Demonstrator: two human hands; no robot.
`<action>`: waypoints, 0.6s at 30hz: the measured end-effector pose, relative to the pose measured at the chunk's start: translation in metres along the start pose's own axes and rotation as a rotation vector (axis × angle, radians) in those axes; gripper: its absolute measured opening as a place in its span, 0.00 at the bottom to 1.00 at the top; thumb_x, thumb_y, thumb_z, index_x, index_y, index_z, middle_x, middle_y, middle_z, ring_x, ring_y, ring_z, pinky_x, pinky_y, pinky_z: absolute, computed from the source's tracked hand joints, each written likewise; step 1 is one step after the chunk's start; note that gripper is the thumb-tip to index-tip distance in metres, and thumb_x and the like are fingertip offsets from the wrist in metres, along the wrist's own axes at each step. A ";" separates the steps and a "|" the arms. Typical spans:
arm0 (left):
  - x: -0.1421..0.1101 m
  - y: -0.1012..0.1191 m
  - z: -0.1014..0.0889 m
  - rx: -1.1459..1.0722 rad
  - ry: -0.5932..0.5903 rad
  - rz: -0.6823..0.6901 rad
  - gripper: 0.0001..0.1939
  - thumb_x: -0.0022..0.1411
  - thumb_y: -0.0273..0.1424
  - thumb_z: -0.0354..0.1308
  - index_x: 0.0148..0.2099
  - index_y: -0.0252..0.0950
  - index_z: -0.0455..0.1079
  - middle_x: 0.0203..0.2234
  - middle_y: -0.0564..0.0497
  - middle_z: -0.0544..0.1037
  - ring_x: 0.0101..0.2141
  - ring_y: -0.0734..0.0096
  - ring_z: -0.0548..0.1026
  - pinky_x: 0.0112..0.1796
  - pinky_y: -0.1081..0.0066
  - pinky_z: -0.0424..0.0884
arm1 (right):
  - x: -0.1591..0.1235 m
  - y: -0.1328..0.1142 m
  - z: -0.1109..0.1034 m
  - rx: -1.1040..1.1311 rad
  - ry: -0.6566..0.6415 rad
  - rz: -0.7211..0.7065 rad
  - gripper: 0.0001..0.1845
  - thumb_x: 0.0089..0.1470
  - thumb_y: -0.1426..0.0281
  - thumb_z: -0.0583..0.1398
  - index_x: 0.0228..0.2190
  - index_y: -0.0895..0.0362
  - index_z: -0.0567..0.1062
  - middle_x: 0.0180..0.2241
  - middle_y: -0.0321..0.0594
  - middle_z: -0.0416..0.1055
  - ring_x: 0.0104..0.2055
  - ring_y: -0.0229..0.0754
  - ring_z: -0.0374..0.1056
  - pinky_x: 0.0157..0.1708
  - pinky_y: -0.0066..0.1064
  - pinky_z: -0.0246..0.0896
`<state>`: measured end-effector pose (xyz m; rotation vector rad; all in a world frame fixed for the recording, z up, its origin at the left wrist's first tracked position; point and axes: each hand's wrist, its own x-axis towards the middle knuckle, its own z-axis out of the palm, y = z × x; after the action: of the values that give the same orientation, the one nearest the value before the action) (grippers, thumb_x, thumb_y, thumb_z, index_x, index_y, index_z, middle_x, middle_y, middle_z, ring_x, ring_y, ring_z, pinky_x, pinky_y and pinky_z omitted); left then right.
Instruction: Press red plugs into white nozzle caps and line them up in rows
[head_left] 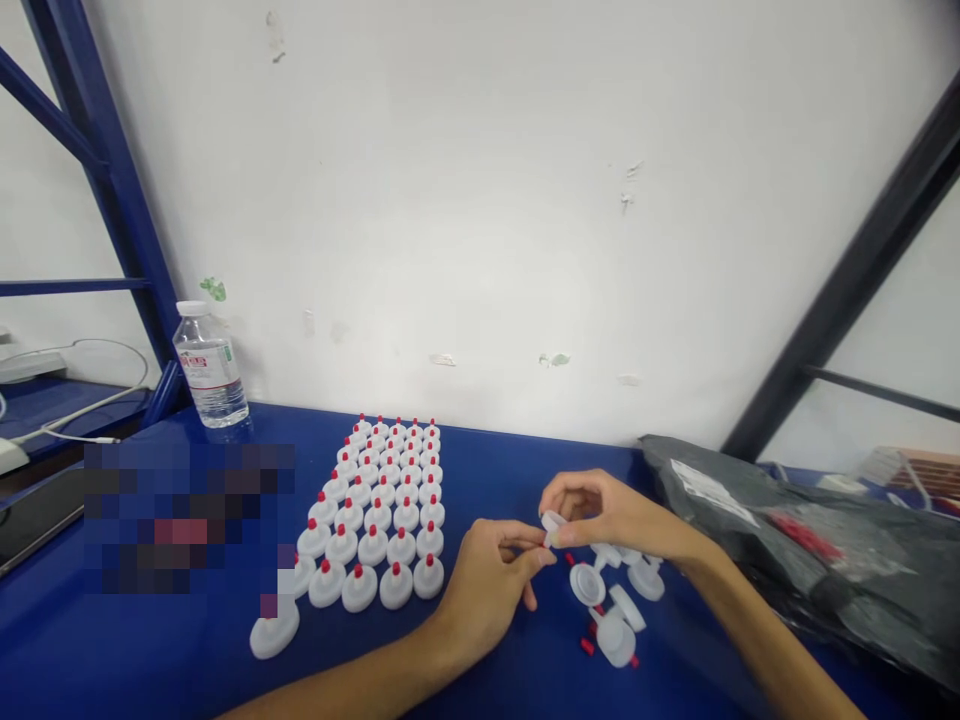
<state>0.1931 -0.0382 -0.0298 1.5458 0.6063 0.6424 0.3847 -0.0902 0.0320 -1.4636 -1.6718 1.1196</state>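
My right hand (604, 512) pinches a white plastic nozzle cap (553, 521) between thumb and fingers, its narrow end toward my left hand. The fingertips of my left hand (491, 575) are closed together at that narrow end; whatever they grip is hidden. Below my right hand lies a loose pile of white nozzle caps (616, 638), some on their sides. Small red tip covers (587, 647) are scattered among them. Left of my hands, white caps with red tips (373, 545) stand upright in rows on the blue table (480, 470).
A transparent water bottle (210, 370) stands at the back left near the wall. To the right lies a dark plastic bag (750, 530) with red pieces showing through. A phone (45, 515) and a blurred-out patch (187, 530) are at the left. Metal frames flank both sides.
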 end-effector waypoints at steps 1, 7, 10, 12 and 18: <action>0.000 0.000 0.000 0.002 0.000 0.002 0.12 0.58 0.33 0.60 0.38 0.29 0.80 0.29 0.47 0.80 0.16 0.78 0.69 0.21 0.75 0.60 | 0.000 0.000 0.000 0.005 -0.005 -0.001 0.16 0.47 0.60 0.70 0.36 0.56 0.77 0.29 0.35 0.73 0.30 0.37 0.65 0.29 0.28 0.57; 0.000 -0.002 0.000 0.021 -0.007 0.018 0.14 0.59 0.34 0.58 0.41 0.30 0.79 0.31 0.47 0.81 0.16 0.79 0.69 0.20 0.76 0.59 | -0.001 -0.001 -0.001 0.019 -0.012 0.004 0.17 0.48 0.59 0.70 0.37 0.56 0.77 0.31 0.37 0.75 0.33 0.40 0.69 0.33 0.30 0.61; 0.000 -0.004 0.000 0.073 -0.031 0.027 0.16 0.63 0.37 0.54 0.36 0.31 0.78 0.32 0.47 0.81 0.16 0.78 0.71 0.19 0.77 0.59 | -0.002 -0.002 -0.001 0.020 -0.008 0.000 0.17 0.48 0.59 0.70 0.37 0.56 0.77 0.31 0.38 0.75 0.33 0.40 0.68 0.33 0.31 0.62; 0.000 -0.006 0.001 0.111 -0.036 0.020 0.18 0.64 0.38 0.52 0.34 0.31 0.77 0.31 0.47 0.81 0.16 0.78 0.72 0.19 0.77 0.58 | -0.003 -0.003 -0.002 0.025 -0.015 -0.011 0.17 0.48 0.60 0.70 0.37 0.56 0.77 0.31 0.37 0.74 0.33 0.40 0.68 0.34 0.31 0.63; -0.002 -0.007 0.002 0.098 -0.087 0.024 0.15 0.65 0.34 0.49 0.36 0.32 0.75 0.31 0.48 0.81 0.16 0.78 0.72 0.20 0.78 0.61 | -0.003 -0.001 -0.005 0.028 -0.032 0.005 0.18 0.47 0.61 0.70 0.38 0.56 0.77 0.31 0.38 0.74 0.34 0.41 0.70 0.36 0.32 0.65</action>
<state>0.1932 -0.0400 -0.0368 1.6660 0.5611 0.5673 0.3893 -0.0923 0.0355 -1.4403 -1.6684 1.1704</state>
